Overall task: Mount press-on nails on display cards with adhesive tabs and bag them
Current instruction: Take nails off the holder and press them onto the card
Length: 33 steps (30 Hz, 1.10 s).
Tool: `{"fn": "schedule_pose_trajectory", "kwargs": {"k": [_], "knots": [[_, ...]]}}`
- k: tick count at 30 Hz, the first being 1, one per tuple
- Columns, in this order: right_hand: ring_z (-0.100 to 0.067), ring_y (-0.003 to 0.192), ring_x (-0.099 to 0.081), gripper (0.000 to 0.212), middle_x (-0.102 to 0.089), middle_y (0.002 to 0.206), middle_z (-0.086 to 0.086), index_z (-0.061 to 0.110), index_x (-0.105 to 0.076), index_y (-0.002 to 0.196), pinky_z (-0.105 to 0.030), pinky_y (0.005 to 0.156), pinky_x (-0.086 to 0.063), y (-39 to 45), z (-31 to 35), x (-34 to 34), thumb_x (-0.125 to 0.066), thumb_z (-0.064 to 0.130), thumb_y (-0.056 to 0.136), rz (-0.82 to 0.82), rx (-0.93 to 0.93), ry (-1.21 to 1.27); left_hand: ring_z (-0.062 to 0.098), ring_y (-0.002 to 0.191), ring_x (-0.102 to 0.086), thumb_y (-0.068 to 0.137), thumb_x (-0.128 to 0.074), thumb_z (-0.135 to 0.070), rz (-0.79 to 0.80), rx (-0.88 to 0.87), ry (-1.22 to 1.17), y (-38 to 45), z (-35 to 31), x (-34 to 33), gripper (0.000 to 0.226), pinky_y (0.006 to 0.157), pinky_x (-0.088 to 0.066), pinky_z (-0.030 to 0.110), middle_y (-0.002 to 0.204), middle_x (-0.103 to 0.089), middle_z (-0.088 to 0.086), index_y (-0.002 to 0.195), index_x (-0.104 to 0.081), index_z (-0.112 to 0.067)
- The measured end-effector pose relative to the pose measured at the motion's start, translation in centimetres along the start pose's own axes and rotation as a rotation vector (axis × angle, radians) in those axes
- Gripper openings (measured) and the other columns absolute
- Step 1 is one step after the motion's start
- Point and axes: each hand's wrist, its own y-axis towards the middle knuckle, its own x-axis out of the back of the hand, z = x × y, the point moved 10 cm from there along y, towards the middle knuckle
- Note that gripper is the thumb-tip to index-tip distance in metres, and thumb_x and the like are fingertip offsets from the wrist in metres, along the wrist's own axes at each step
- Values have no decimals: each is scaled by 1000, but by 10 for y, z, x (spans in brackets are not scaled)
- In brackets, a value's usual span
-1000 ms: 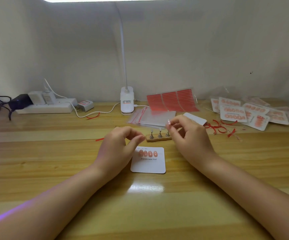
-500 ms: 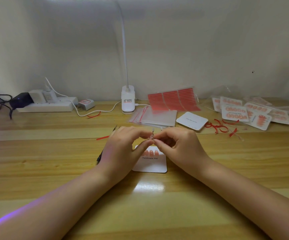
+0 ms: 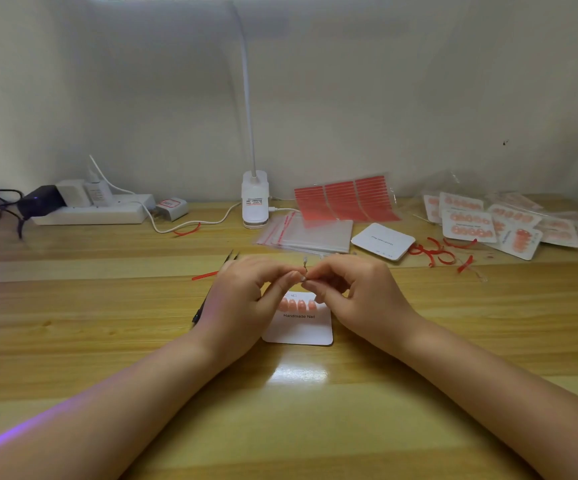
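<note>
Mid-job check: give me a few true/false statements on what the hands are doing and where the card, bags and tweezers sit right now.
1. Both hands, left hand and right hand, pinch one small piece between them. True.
2. The display card under the hands bears no nails. False: a row of pink nails sits on it.
3. The clear bags lie beyond the hands. True.
4. The right hand holds the tweezers. False: they lie under the left hand.

A white power strip (image 3: 90, 213) with plugged-in chargers (image 3: 73, 194) lies at the desk's (image 3: 73, 341) far left edge by the wall. A small white adapter (image 3: 172, 208) sits just right of it. A clip lamp (image 3: 255, 199) stands at the middle of the far edge, its white cable (image 3: 190, 225) trailing left.
</note>
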Motion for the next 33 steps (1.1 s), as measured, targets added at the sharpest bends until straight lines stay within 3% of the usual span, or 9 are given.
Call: {"fn": "schedule_pose_trajectory", "kwargs": {"k": [4,6,10,14,18,22,29,33], "knots": [[-10,66,-66,3,-69,74,2,7,-72,88,-31,64,-54,0,-1,-1,-71,6,85,9,-25,42,1,88,-63,95,-54,-31,-104,55,-95,-1,7,9,13,82,-50,30,89,-67,-20,96,-68,-30],[-10,67,-66,3,-68,74,6,10,-71,87,-30,63,-55,-1,-6,3,-70,7,86,-11,-68,61,2,86,-63,98,-54,-25,-147,136,-139,-1,18,14,15,80,-51,26,87,-68,-15,94,-63,-36],[-17,68,-68,8,-69,72,-2,19,-64,84,-34,64,-57,-1,-39,30,-66,13,89,-184,-297,214,1,87,-64,94,-60,-23,-111,198,-127,-1,24,12,19,77,-49,17,89,-70,-19,93,-63,-42],[-14,66,-71,6,-71,72,-1,20,-65,82,-35,63,-56,-6,-71,68,-68,17,86,-334,-428,153,3,87,-64,94,-61,-22,-65,212,-109,-1,26,6,20,76,-47,12,94,-69,-19,96,-64,-41],[-14,72,-69,9,-71,75,11,30,-69,74,-34,66,-53,-11,-96,72,-72,33,82,-292,-538,18,-4,86,-60,94,-62,-23,-42,236,-111,-1,27,5,18,72,-43,6,96,-67,-20,98,-63,-40],[0,69,-58,10,-69,79,13,28,-70,73,-21,63,-41,-9,-101,60,-74,28,82,-180,-533,-148,-10,83,-57,91,-65,-25,-9,234,-113,-1,23,2,18,67,-41,3,93,-64,-19,97,-59,-41],[-6,72,-59,11,-65,72,9,18,-74,83,-26,68,-45,-7,-109,54,-74,29,81,-83,-557,-263,-10,84,-57,90,-66,-27,-1,231,-105,-1,22,2,22,67,-41,4,93,-63,-20,94,-56,-46],[-9,78,-52,21,-56,82,7,18,-65,96,-29,70,-41,-8,-102,60,-66,29,79,-140,-556,-281,-8,84,-58,89,-67,-28,-7,222,-89,0,23,2,22,65,-41,4,92,-63,-22,93,-56,-46]]}}
